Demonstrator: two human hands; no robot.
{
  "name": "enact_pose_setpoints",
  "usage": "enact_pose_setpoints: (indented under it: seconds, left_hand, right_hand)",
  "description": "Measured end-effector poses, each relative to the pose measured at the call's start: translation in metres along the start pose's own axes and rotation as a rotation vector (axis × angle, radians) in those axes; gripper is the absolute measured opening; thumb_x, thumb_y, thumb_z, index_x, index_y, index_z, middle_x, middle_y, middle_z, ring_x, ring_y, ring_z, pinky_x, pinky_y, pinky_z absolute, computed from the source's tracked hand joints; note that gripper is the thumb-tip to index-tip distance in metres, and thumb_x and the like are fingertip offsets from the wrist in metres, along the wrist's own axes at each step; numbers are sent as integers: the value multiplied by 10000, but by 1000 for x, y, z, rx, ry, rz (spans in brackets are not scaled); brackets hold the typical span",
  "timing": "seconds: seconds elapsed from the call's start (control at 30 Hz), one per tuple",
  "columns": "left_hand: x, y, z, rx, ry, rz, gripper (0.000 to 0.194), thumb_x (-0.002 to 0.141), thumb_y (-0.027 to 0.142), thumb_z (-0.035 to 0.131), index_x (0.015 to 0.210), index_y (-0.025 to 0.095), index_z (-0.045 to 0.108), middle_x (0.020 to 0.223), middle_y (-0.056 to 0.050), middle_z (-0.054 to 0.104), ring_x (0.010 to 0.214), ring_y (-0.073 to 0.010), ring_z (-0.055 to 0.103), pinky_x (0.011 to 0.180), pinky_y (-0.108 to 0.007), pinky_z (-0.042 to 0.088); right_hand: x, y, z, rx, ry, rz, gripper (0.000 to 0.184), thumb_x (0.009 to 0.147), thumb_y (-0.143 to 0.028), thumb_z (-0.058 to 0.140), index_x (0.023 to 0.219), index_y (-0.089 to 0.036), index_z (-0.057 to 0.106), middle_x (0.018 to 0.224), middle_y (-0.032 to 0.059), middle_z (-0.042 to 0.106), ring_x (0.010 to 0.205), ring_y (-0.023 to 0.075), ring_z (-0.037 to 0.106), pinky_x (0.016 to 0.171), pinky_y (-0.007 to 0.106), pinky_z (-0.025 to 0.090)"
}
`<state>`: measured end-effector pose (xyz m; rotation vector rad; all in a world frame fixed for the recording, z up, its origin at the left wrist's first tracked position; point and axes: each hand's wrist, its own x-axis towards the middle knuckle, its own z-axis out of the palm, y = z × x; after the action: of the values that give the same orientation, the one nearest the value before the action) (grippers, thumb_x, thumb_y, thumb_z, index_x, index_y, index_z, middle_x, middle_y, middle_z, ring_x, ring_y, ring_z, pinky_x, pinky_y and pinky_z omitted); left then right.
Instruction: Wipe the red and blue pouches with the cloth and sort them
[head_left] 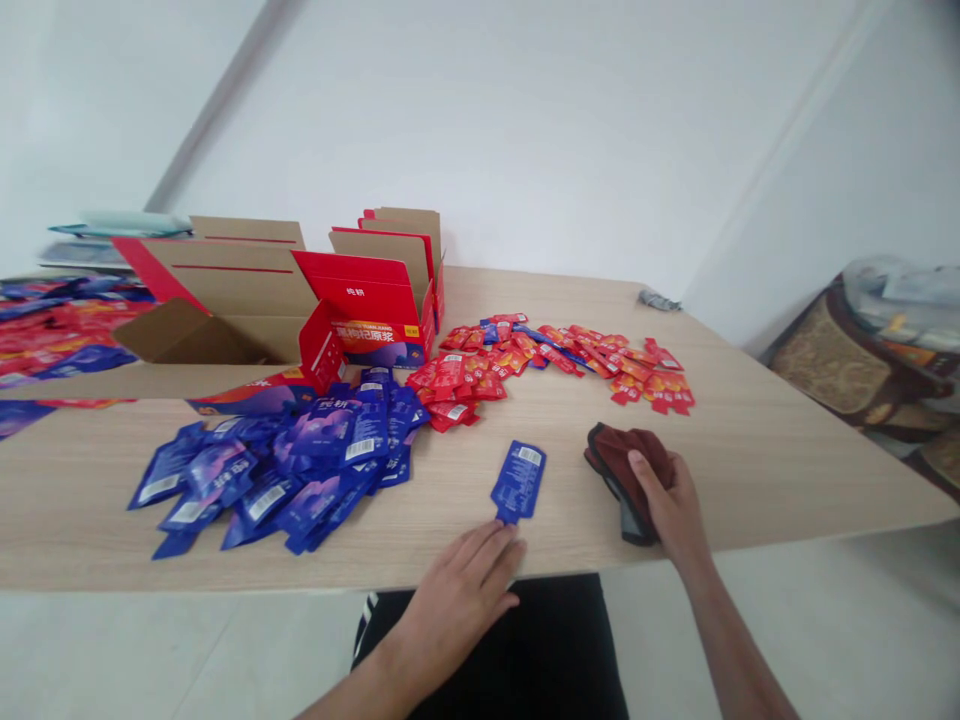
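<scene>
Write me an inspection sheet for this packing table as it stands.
Surface: light wooden table, bare along its right side.
Job's things: single blue sachet lying flat near the front edge; dark red cloth to its right.
Clutter: pile of blue sachets at left; spread of red sachets behind; open red cardboard boxes; more sachets at far left; small grey object at the far edge.
Hands: left hand flat, fingertips at the blue sachet's lower end; right hand resting on the cloth.
Cables: nothing seen.
Surroundings: white walls; patterned bundle at right under clear plastic.
</scene>
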<state>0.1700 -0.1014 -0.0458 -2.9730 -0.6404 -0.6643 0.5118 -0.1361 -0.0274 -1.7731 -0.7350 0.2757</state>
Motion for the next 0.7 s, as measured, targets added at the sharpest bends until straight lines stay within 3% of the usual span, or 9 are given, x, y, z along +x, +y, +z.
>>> enact_pose_setpoints:
  seconds: [0.1, 0.17, 0.2, 0.3, 0.37, 0.43, 0.6, 0.7]
  left_hand:
    - [-2, -2, 4, -10, 54, 40, 385, 1027, 252, 622, 1406, 195, 588, 1414, -84, 653, 1340, -233, 592, 1123, -384, 503]
    - [-2, -1, 6, -29, 71, 52, 363, 1041, 206, 583, 1404, 198, 594, 1404, -72, 661, 1326, -228, 600, 1121, -389, 506]
    - [-2, -1, 6, -39, 82, 52, 356, 1047, 193, 564, 1402, 195, 597, 1399, -68, 665, 1317, -228, 604, 1120, -392, 508]
    - [-4, 1, 8, -61, 123, 57, 332, 1062, 167, 516, 1379, 168, 616, 1347, -75, 693, 1261, -221, 634, 1102, -385, 520]
    - [-6, 2, 10, -73, 141, 50, 325, 1065, 167, 510, 1368, 159, 625, 1322, -86, 705, 1241, -215, 644, 1091, -377, 527]
    - [-8, 2, 14, -89, 142, 34, 336, 1061, 176, 524, 1383, 169, 620, 1342, -92, 695, 1268, -217, 630, 1095, -382, 524]
    - [-11, 2, 21, -153, 191, 13, 337, 1066, 184, 518, 1386, 184, 624, 1367, -83, 688, 1295, -227, 612, 1105, -400, 515]
    - [-10, 2, 22, -188, 233, -7, 314, 1070, 190, 516, 1359, 188, 640, 1344, -64, 702, 1268, -216, 624, 1088, -385, 522]
  right_hand:
    - [-12, -23, 11, -29, 43, -64, 578, 796, -700, 727, 1074, -211, 596, 933, 32, 685, 856, 241, 639, 770, 342, 485]
    - [-28, -41, 26, -72, -16, -178, 550, 820, -658, 731, 1114, -218, 582, 931, 37, 693, 840, 242, 648, 760, 338, 490]
    - [-38, -50, 35, -116, -96, -257, 519, 831, -631, 735, 1117, -225, 582, 919, 33, 694, 825, 240, 651, 751, 335, 492]
    - [-61, -65, 62, -270, -562, -643, 320, 873, -462, 751, 1069, -244, 621, 1007, 48, 702, 956, 244, 661, 847, 347, 498]
    - [-63, -65, 76, -387, -757, -810, 239, 888, -378, 751, 1053, -250, 636, 1055, 56, 697, 1037, 244, 646, 896, 356, 492]
    - [-52, -62, 86, -500, -750, -845, 247, 895, -366, 751, 1075, -249, 629, 1062, 58, 691, 1044, 241, 640, 899, 359, 496]
    - [5, -60, 104, -616, -572, -806, 297, 918, -433, 716, 1111, -236, 605, 1059, 80, 682, 1014, 262, 640, 879, 379, 503]
    - [24, -69, 106, -638, -436, -765, 315, 947, -487, 652, 1129, -236, 597, 1050, 103, 672, 1001, 292, 638, 828, 397, 509]
